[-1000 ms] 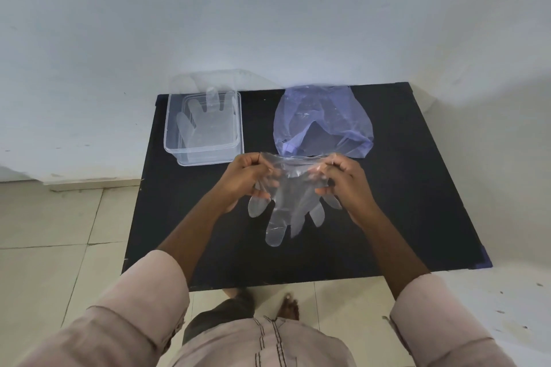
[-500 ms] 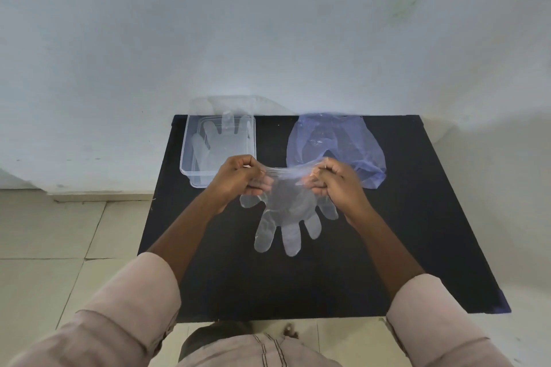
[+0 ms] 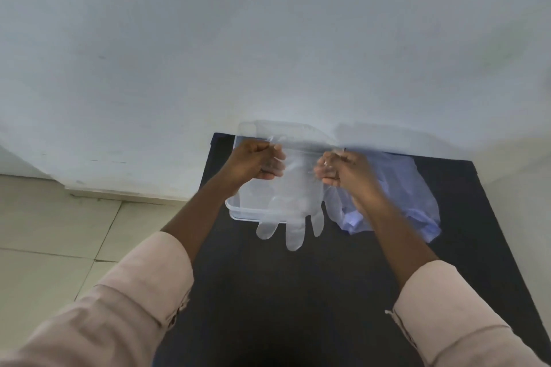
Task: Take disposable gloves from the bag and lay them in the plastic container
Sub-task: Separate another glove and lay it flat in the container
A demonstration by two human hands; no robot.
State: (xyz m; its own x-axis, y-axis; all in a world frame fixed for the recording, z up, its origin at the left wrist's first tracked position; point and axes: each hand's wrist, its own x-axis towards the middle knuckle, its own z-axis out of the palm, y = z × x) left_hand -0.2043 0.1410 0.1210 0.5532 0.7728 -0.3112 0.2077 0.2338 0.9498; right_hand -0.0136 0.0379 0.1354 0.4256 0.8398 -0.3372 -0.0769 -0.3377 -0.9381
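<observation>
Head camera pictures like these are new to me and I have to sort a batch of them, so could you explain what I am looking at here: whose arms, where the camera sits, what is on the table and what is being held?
There is no machine here. A person wears one wide-angle camera on the head, looking forward and down, so the two arms reaching in from the bottom are their own. The left hand and the right hand each pinch the cuff end of a thin clear disposable glove, which hangs stretched between them with its fingers pointing toward the person. It hangs over a clear plastic container on a black table that stands against a white wall. Right of the container lies a crumpled bluish plastic bag, partly behind the right hand. The picture is blurred, so what the container holds is hard to tell.
</observation>
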